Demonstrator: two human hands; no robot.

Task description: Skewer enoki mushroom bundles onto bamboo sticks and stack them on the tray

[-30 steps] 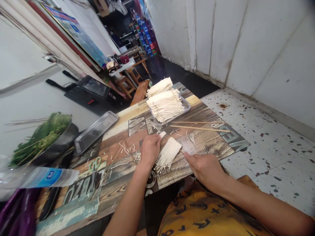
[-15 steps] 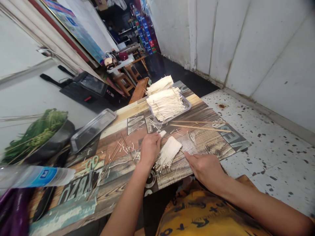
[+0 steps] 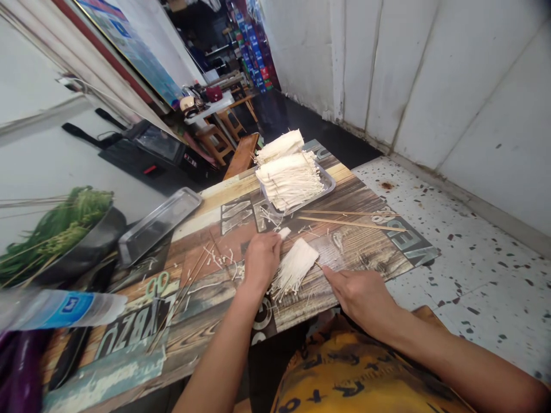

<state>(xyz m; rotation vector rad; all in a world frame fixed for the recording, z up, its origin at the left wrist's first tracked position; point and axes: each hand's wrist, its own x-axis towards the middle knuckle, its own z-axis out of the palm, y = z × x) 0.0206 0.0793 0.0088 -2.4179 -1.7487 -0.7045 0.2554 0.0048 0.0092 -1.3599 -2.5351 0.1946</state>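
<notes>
My left hand (image 3: 262, 258) is closed around a small bunch of enoki mushrooms (image 3: 284, 232), whose pale end sticks out past the fingertips. My right hand (image 3: 359, 292) pinches the end of a thin bamboo skewer (image 3: 318, 265). That skewer runs into a flat, fanned bunch of enoki (image 3: 298, 263) just above the table between my hands; how deep it goes is hidden. Beyond them, a clear plastic tray (image 3: 330, 182) bears stacked enoki bunches (image 3: 290, 175). Loose bamboo skewers (image 3: 353, 221) lie to the right of the tray.
On the patterned wooden table (image 3: 202, 310), mushroom scraps (image 3: 221, 258) and more skewers lie to the left. Farther left are a shallow clear tray (image 3: 159, 226), a metal bowl (image 3: 92, 246) of greens, a plastic bottle (image 3: 71, 308), a black-handled knife (image 3: 69, 358) and eggplants (image 3: 28, 367).
Both hands keep nearly the same place and grip. The camera has turned slightly, so objects at the left sit a little farther left in the picture.
</notes>
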